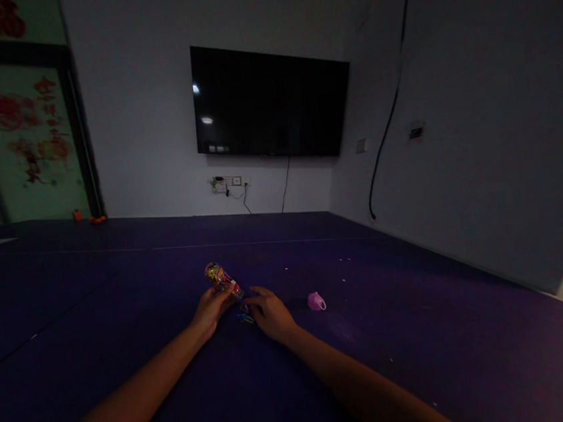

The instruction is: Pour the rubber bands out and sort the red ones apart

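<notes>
A bright tube (220,276), left of the pink cap (314,301)
Left hand (210,312) grips the tube; right hand (272,314), between tube and cap, is curled; whether it pinches anything, I cannot tell.

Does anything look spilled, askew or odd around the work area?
Small white specks are scattered on the purple surface, some near the pink ringed object, like litter; they're too small to identify. Wires also look tangled at the sockets below the television.
</notes>
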A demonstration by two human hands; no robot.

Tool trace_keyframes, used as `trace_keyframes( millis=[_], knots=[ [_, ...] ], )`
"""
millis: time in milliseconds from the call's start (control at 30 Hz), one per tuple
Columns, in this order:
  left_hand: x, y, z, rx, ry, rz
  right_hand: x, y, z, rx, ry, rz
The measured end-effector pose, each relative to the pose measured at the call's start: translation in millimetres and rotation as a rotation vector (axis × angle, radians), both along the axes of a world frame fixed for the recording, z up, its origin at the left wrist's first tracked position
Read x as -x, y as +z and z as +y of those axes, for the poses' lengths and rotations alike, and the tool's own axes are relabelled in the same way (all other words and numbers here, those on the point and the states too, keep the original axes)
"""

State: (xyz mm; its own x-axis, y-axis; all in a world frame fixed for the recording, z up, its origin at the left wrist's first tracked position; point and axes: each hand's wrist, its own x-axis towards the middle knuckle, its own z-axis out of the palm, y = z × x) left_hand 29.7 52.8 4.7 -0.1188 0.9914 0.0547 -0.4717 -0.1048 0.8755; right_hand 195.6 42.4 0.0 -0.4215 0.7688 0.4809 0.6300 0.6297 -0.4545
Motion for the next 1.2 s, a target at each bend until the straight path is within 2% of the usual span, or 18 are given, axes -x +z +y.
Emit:
trace_keyframes(
  millis=[300, 600, 767, 1067, 1200],
  knots=[
    [0.5, 0.2, -0.2, -0.005, -0.031, 0.002, -1.6, -2.6, 7.3, 0.027, -0.014, 0.018],
    [0.4, 1.1, -1.4, 0.005, -0.042, -0.004, -2.1, -1.0, 6.5, 0.008, -0.004, 0.161],
    [0.5, 0.3, 1.0, 0.021, -0.029, -0.01, -4.4, 1.0, 5.5, 0.052, 0.064, 0.134],
    [1.2, 0.5, 1.5, 0.02, -0.049, -0.01, -3.9, 0.2, 7.2, 0.023, 0.015, 0.076],
    [2.4, -0.2, 1.6, 0.016, -0.054, -0.011, -3.9, 1.8, 5.2, 0.019, 0.058, 0.079]
  ],
)
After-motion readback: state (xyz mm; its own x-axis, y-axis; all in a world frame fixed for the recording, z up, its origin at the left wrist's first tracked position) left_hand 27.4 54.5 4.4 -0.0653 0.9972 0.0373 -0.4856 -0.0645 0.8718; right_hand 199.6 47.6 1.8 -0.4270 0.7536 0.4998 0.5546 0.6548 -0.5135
